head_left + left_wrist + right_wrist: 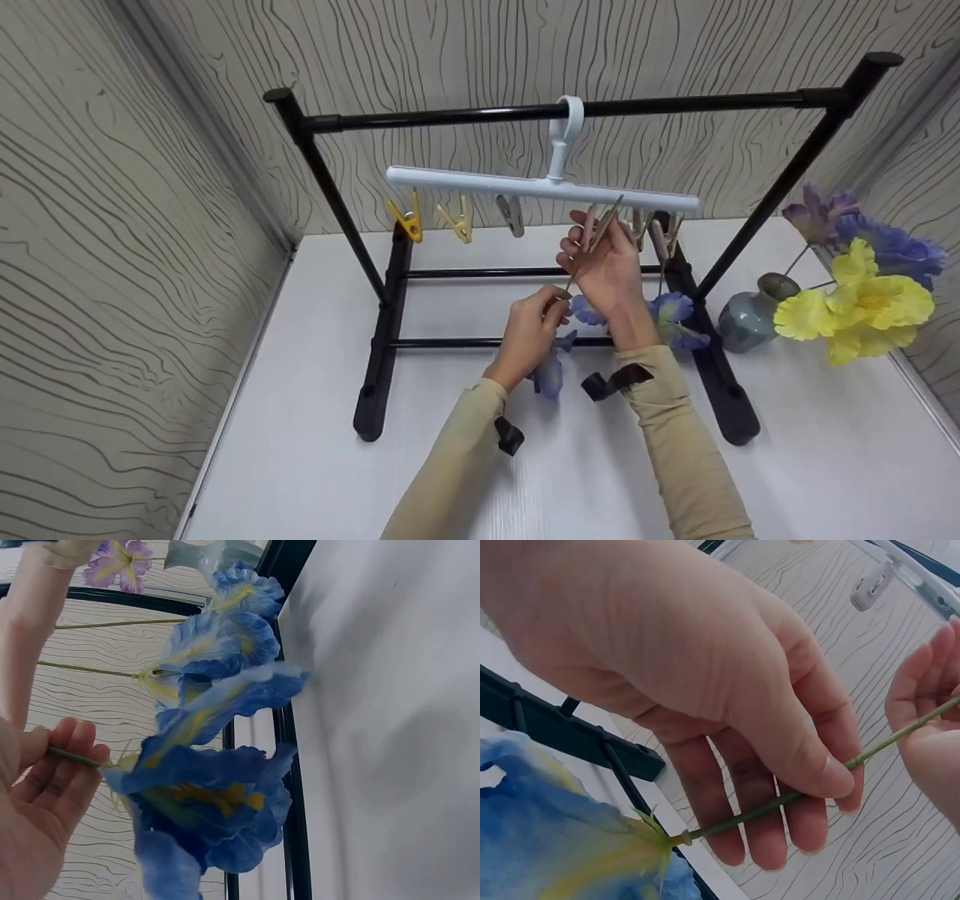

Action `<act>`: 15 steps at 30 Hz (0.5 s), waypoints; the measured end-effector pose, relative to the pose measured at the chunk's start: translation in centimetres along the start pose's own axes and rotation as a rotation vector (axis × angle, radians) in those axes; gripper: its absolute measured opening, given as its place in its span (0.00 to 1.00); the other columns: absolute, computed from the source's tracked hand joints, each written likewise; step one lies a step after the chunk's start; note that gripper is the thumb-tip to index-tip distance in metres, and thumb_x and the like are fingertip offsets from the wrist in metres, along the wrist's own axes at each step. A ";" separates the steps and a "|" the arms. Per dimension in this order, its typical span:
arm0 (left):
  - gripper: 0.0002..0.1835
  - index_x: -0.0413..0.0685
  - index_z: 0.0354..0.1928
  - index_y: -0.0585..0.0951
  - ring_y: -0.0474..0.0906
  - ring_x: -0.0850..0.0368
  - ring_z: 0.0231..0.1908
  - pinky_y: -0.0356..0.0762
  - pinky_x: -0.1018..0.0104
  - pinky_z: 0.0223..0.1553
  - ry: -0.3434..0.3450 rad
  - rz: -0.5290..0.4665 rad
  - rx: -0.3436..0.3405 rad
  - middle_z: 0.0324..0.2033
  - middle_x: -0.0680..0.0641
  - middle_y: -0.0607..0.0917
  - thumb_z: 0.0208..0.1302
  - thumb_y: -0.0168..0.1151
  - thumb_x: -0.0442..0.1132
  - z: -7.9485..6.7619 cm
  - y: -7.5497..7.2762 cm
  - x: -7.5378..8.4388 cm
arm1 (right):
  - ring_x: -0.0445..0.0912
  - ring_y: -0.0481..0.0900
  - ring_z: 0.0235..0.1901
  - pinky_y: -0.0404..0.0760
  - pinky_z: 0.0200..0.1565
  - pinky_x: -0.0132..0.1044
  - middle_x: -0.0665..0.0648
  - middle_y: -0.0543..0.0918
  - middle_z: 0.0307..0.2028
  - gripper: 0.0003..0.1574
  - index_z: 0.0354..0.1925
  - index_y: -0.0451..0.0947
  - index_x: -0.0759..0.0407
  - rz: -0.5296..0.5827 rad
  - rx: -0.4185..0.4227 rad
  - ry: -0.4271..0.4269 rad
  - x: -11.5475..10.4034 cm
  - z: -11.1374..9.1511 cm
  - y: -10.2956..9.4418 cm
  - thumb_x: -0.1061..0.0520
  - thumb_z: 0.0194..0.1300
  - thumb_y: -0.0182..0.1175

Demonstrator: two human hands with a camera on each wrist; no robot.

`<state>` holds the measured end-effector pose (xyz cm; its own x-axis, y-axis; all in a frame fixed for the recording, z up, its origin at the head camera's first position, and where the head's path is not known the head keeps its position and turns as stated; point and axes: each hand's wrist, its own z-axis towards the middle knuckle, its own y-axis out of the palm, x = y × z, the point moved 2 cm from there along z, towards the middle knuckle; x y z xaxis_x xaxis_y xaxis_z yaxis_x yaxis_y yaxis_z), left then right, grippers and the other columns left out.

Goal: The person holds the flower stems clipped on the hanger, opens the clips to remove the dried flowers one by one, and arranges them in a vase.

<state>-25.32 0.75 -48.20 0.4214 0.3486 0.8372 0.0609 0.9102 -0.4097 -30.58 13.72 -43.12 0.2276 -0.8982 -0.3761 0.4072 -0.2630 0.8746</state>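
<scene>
My left hand [527, 330] pinches the green stem [765, 808] of a blue artificial iris [214, 795] between thumb and fingers, close below the bloom. The bloom hangs downward, and the stem slants up to my right hand [611, 274]. With fingers curled round it, my right hand holds a pink clothespin [589, 226] under the white hanger [480, 181]. Whether the stem sits between the clothespin's jaws is hard to see. Two more blue irises hang on the right, one bloom [679, 319] beside my right wrist; the clothespin [661, 240] above it is also pink.
Yellow clothespins [409, 223] and a grey one [511, 215] hang along the hanger's left half. A black rack [450, 115] carries the hanger. At right, a grey-blue vase [748, 319] holds yellow [855, 307], blue and purple flowers. Patterned panels [112, 300] stand behind and left.
</scene>
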 end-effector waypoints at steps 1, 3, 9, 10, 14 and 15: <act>0.06 0.40 0.46 0.83 0.83 0.67 0.31 0.81 0.75 0.35 -0.004 0.001 -0.002 0.32 0.46 0.88 0.78 0.57 0.31 0.0 0.0 0.0 | 0.51 0.75 0.30 0.77 0.37 0.43 0.62 0.82 0.33 0.42 0.52 0.80 0.71 0.034 -0.009 0.007 0.0 0.1 0.0 0.41 0.85 0.30; 0.06 0.40 0.46 0.83 0.82 0.67 0.31 0.81 0.75 0.35 -0.010 -0.004 -0.005 0.32 0.45 0.88 0.78 0.57 0.31 -0.1 0.1 0.0 | 0.49 0.69 0.26 0.73 0.35 0.41 0.61 0.78 0.31 0.41 0.53 0.78 0.72 0.100 -0.023 0.021 -0.1 0.3 0.0 0.41 0.84 0.31; 0.06 0.39 0.47 0.84 0.83 0.66 0.31 0.81 0.75 0.35 -0.009 0.001 -0.006 0.32 0.47 0.88 0.77 0.58 0.31 -0.3 0.0 -0.2 | 0.46 0.63 0.24 0.71 0.34 0.41 0.61 0.74 0.30 0.21 0.47 0.72 0.71 0.240 -0.053 0.050 -0.2 0.8 0.5 0.52 0.81 0.46; 0.07 0.39 0.47 0.84 0.83 0.66 0.31 0.80 0.75 0.34 -0.007 0.003 -0.006 0.32 0.47 0.89 0.77 0.58 0.31 -0.3 0.0 -0.1 | 0.47 0.64 0.25 0.72 0.35 0.42 0.62 0.74 0.31 0.19 0.47 0.71 0.71 0.258 -0.066 0.059 -0.3 0.8 0.6 0.53 0.80 0.47; 0.07 0.39 0.47 0.84 0.84 0.65 0.31 0.81 0.75 0.35 0.010 0.007 -0.002 0.32 0.45 0.89 0.77 0.57 0.30 -0.4 -0.1 0.0 | 0.49 0.67 0.27 0.74 0.39 0.44 0.64 0.75 0.34 0.18 0.48 0.70 0.72 0.286 -0.094 0.091 -0.6 0.9 0.8 0.55 0.82 0.45; 0.07 0.39 0.48 0.84 0.84 0.65 0.32 0.81 0.75 0.35 0.010 0.006 -0.003 0.32 0.46 0.89 0.77 0.57 0.31 -0.4 -0.1 0.1 | 0.49 0.67 0.27 0.74 0.39 0.44 0.64 0.74 0.34 0.18 0.48 0.70 0.72 0.285 -0.091 0.093 -0.7 0.9 0.8 0.55 0.81 0.45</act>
<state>-24.90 0.57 -48.26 0.4305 0.3521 0.8311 0.0611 0.9073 -0.4161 -31.18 13.78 -41.86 0.4225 -0.8940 -0.1494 0.3921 0.0316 0.9194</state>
